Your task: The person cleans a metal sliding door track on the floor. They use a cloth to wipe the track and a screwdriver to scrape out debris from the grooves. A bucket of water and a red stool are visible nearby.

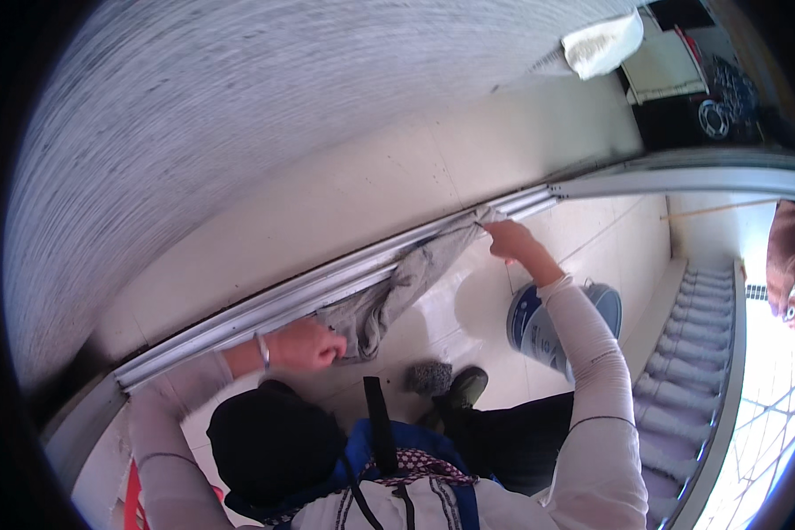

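Observation:
A wrung-looking grey cloth (411, 278) stretches slantwise between my two hands, along a metal sliding-door track (265, 298). My left hand (308, 344), slightly blurred and with a bracelet at its wrist, grips the cloth's near left end. At the far right end, my right hand (511, 240) pinches the cloth close to the track. Part of the track's rails is hidden beneath the fabric. A grey mesh-like scouring pad (429, 377) lies on the tiled floor beside my shoe (467, 387).
A grey-blue plastic bucket (530, 324) stands on the floor, partly behind my right forearm. White balusters (686, 371) line the right side. A large grey surface (238, 112) fills the upper left. Brown cloth (790, 258) hangs at far right; something red (134, 497) shows lower left.

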`<action>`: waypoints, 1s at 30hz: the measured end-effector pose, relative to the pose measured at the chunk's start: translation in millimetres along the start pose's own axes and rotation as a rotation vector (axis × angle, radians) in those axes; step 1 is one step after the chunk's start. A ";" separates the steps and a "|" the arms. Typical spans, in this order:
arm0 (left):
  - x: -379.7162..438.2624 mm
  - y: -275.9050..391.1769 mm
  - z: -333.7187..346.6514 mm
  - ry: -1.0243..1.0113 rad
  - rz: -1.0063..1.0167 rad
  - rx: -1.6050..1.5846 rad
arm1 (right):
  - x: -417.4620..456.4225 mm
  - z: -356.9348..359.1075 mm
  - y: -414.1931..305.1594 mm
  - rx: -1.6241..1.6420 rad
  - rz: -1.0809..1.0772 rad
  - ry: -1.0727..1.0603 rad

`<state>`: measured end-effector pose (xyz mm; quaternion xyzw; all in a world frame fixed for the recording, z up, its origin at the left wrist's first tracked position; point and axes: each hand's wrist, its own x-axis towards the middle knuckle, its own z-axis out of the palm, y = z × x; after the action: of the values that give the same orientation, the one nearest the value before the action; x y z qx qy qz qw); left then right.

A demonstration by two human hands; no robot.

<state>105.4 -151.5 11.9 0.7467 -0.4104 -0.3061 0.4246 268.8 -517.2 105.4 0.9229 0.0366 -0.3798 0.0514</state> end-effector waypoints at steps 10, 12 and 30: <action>155.5 18.4 26.1 -0.363 0.107 0.235 | -7.6 8.4 19.3 -0.163 -0.097 0.277; 158.9 41.5 84.0 -0.349 0.196 0.258 | -8.4 13.5 22.0 -0.154 -0.127 0.294; 199.7 55.7 128.7 0.144 0.026 0.126 | 2.7 -29.1 59.9 0.298 -0.152 -0.058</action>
<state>77.0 -392.0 -18.7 0.7867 -0.4069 -0.2198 0.4089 297.4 -573.0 128.1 0.9034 0.0480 -0.4105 -0.1139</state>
